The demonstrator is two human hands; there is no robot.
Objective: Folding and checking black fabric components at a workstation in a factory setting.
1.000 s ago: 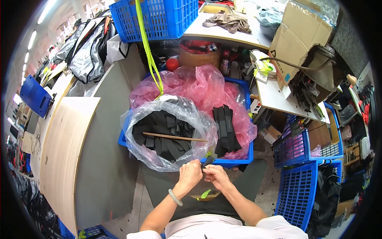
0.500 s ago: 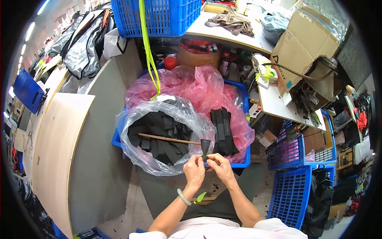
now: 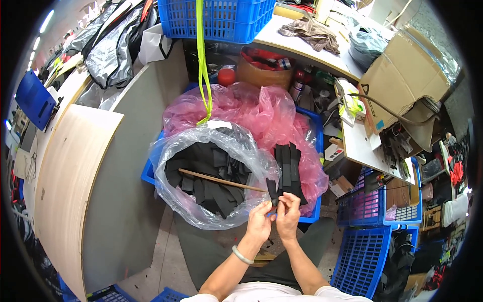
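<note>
Left hand [image 3: 259, 221]: at our twelve o'clock, thumb and finger pinched narrow on the lower end of a black strip [image 3: 272, 190].
Right hand [image 3: 288, 219]: at the left hand's three o'clock, fingers curled in close beside that end; whether they grip it too, we cannot tell.
Black strip: points towards twelve from our fingertips, between bag and row; we judge its handling unfinished.
Blue crate [image 3: 311, 215]: near edge just past our fingers, seemingly carrying the bag and sheeting.
Clear plastic bag [image 3: 193, 217]: at ten o'clock from our hands, mouth open around a loose heap of black strips [image 3: 201, 189] (a wooden stick [image 3: 221, 179] lies across it); plenty remain there.
Row of black strips [image 3: 288, 166]: just past twelve, lined up on pink plastic sheeting [image 3: 271, 110]; these look sorted, but which pile counts as done, we cannot tell.
</note>
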